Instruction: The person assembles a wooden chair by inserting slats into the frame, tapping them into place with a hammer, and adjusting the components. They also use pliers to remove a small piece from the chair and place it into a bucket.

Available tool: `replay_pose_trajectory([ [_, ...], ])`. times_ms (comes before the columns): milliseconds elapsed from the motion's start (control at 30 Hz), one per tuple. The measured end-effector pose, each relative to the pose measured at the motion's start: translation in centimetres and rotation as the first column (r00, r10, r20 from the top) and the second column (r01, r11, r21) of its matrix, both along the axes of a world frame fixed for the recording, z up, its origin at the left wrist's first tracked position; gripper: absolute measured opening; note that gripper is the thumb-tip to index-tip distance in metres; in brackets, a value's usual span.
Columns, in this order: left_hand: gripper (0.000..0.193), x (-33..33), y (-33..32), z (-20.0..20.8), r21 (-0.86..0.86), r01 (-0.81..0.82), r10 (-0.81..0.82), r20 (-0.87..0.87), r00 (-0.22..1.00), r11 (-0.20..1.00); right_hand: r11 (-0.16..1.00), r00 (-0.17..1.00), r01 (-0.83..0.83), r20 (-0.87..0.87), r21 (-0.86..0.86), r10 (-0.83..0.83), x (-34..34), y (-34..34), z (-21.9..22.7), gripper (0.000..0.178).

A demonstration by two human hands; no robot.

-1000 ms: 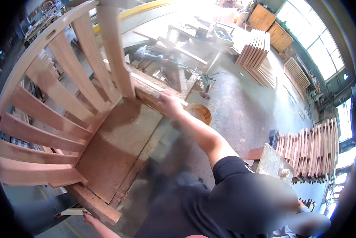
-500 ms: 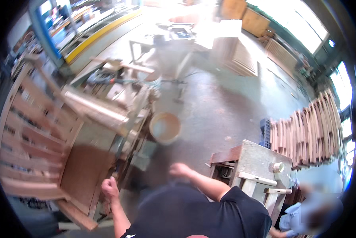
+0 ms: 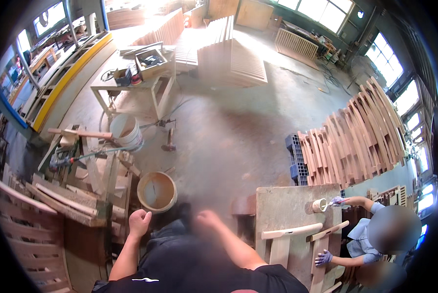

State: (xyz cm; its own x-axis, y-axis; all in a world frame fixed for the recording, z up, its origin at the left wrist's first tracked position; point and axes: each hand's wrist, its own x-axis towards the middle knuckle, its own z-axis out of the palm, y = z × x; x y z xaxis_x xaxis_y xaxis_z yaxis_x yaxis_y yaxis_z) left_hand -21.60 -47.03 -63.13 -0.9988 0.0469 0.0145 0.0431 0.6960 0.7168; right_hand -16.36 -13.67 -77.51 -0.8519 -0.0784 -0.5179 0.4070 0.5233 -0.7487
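My left hand [image 3: 139,222] is curled into a loose fist, nothing seen in it, in front of my body at the left. It is nearest to a round tan bucket [image 3: 142,195] on the floor. My right hand [image 3: 207,219] is held low in front of me; it looks blurred, rounded like a loose fist, and no object shows in it. Neither hand touches anything that I can see. A wooden bench piled with wood pieces [image 3: 98,215] lies at my left, beside a slatted wooden frame [image 3: 23,237].
At the right, a co-worker's gloved hands [image 3: 323,257] work over a table [image 3: 287,198] with a small pot [image 3: 319,205] and wooden parts. Stacked curved wood pieces [image 3: 358,132] stand beyond. Ahead are a white bucket [image 3: 137,136], a hammer-like tool [image 3: 169,140] and a table [image 3: 99,95].
My view has swung, so the bench and slatted frame sit further left and the bucket is lower and closer. Both my hands remain loosely closed. The co-worker has come more into view.
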Motion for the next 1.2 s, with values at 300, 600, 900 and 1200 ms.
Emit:
replay_pose_trajectory([
  [300,0.016,-19.4,9.6,-0.8,0.092,0.282,-0.294,0.179,0.939,0.955,0.951,0.950,0.298,0.076,0.079,-0.304,-11.2,12.3,0.8,0.038],
  [600,0.019,-37.5,19.4,-3.8,-0.011,0.316,-0.297,0.310,0.903,0.949,0.903,0.905,0.406,0.074,0.138,-0.418,-25.2,25.0,-4.5,0.030],
  [900,0.019,-48.8,25.5,-2.1,-0.116,0.163,-0.105,0.398,0.911,0.980,0.974,0.999,-0.006,0.042,0.225,-0.004,-51.7,36.5,-0.2,0.044],
  [1200,0.022,-64.3,30.6,-7.2,-0.120,0.229,-0.153,0.450,0.880,0.966,0.982,0.985,0.123,-0.139,0.141,-0.103,-70.6,40.1,2.5,0.047],
])
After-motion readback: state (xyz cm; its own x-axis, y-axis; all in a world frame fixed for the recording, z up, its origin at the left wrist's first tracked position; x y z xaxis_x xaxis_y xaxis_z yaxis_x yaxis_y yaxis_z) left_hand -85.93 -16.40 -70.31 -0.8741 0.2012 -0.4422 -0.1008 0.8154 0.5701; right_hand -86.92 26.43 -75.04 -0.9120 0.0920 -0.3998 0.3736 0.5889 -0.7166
